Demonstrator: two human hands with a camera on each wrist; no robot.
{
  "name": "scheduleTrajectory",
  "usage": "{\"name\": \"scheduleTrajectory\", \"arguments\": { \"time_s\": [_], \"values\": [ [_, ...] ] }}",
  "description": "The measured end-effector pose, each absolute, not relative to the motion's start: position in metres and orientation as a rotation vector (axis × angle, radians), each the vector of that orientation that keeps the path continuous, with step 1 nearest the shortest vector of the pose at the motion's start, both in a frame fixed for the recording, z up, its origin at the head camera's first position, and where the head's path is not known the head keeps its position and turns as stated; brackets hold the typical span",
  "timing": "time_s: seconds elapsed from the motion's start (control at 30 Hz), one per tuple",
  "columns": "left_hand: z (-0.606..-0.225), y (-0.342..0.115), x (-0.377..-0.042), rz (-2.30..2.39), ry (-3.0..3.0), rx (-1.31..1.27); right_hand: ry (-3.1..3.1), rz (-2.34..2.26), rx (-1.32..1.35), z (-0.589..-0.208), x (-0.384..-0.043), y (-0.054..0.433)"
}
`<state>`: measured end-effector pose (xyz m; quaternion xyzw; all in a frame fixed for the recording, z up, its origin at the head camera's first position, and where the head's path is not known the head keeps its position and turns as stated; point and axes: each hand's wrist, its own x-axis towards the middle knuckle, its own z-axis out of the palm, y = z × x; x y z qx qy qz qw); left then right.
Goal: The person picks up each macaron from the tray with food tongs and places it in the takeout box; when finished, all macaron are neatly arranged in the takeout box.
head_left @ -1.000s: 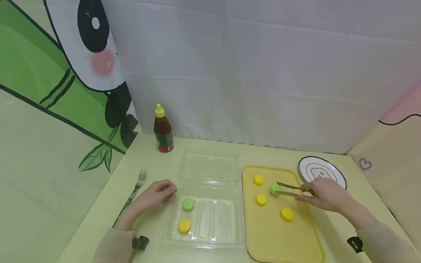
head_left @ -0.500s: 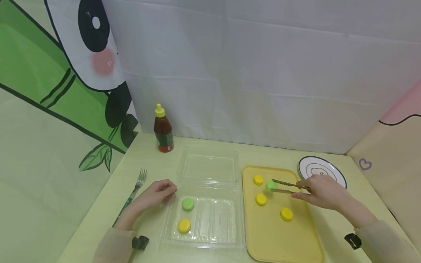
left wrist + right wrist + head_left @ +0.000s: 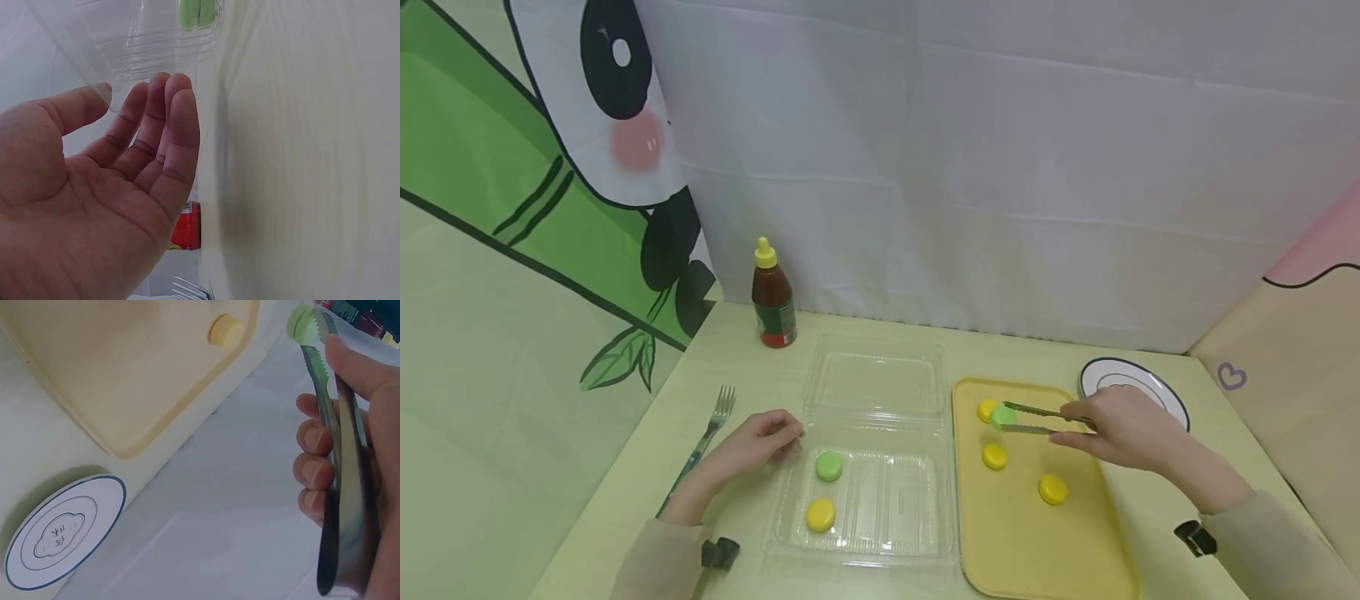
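Right wrist alone shows plate lettering (image 3: 59, 535); right hand (image 3: 1129, 427) grips tongs (image 3: 350, 519), left hand (image 3: 760, 442) lies relaxed.

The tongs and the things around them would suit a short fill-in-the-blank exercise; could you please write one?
The right hand holds tongs gripping a ____ disc.
The clear container holds ____ discs.
On the tray lie ____ yellow discs.
The bottle has a ____ cap.
Missing words: green; two; three; yellow.
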<state>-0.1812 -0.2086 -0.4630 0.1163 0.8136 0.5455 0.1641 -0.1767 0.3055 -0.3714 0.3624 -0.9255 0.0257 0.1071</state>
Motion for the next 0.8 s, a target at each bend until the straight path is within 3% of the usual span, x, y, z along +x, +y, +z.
{"name": "scheduleTrajectory", "arguments": {
  "time_s": [0.8],
  "values": [
    [-0.465, -0.207, -0.182, 1.549, 2.327, 0.327, -2.697, 0.174, 1.226, -0.356, -0.182, 0.256]
  ]
}}
